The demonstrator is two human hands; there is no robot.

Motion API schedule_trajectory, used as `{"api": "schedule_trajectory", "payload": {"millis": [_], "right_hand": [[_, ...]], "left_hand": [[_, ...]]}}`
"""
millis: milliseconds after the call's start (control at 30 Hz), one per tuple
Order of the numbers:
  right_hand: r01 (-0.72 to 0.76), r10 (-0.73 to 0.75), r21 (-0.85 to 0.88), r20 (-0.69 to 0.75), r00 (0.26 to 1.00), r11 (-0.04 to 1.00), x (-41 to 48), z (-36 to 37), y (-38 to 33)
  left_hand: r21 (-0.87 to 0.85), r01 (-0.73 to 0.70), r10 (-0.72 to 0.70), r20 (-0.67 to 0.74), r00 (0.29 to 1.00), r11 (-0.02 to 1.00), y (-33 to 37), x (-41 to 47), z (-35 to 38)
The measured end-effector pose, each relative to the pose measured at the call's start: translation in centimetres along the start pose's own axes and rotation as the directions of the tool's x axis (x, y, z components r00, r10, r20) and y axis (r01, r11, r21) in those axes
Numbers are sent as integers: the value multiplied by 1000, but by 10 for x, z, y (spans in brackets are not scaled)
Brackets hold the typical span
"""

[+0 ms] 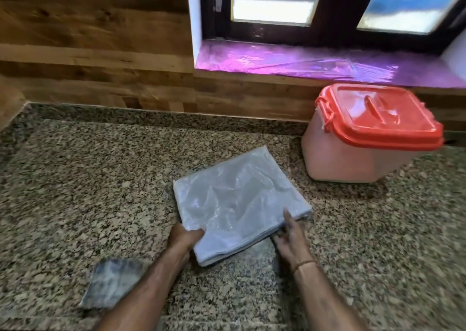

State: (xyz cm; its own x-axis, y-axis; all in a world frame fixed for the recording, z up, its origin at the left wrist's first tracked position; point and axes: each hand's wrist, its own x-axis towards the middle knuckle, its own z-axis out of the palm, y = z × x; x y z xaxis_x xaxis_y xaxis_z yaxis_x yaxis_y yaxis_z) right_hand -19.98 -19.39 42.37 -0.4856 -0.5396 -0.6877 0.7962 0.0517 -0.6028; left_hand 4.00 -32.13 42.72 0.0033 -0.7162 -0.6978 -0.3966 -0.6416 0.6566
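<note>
A folded pale blue-grey plastic bag (239,204) lies flat on the speckled granite counter (88,179), turned at an angle. My left hand (184,237) grips its near left corner, thumb on top and fingers tucked under the edge. My right hand (290,237) is at the near right edge, fingers spread and fairly straight; one fingertip rests on top of the bag and the others lie along its side. A thread band is around my right wrist.
A pink plastic container with a clipped orange lid (370,134) stands at the back right against the wooden wall. A small grey folded piece (113,282) lies at the near left beside my left forearm. A purple-lined window sill (302,60) runs above the counter.
</note>
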Motion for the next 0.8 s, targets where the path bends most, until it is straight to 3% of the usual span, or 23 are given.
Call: {"api": "schedule_trajectory", "payload": {"millis": [67, 133, 200, 300, 433, 567, 800], "right_hand": [[-42, 42, -6, -7, 999, 999, -2, 18, 16], [-45, 32, -130, -98, 995, 991, 1, 28, 24], [-15, -65, -344, -222, 973, 939, 4, 30, 20], [34, -145, -513, -178, 973, 858, 6, 16, 6], [-16, -18, -622, -49, 999, 783, 9, -11, -13], [59, 7, -716, 89, 996, 695, -7, -19, -26], [72, -86, -921, 42, 995, 382, -3, -39, -39]], "left_hand": [[-8, 47, -46, 120, 992, 999, 0, -10, 13], [38, 27, -33, 165, 986, 999, 3, -16, 18], [137, -92, 89, 30, 996, 986, 8, -14, 16], [493, -215, 328, -153, 932, 843, 21, -8, 3], [656, -227, 330, -37, 943, 720, 34, 6, -2], [576, -290, 347, 12, 938, 764, 37, 11, 12], [366, -164, 142, 88, 986, 916, 24, 30, 18]]}}
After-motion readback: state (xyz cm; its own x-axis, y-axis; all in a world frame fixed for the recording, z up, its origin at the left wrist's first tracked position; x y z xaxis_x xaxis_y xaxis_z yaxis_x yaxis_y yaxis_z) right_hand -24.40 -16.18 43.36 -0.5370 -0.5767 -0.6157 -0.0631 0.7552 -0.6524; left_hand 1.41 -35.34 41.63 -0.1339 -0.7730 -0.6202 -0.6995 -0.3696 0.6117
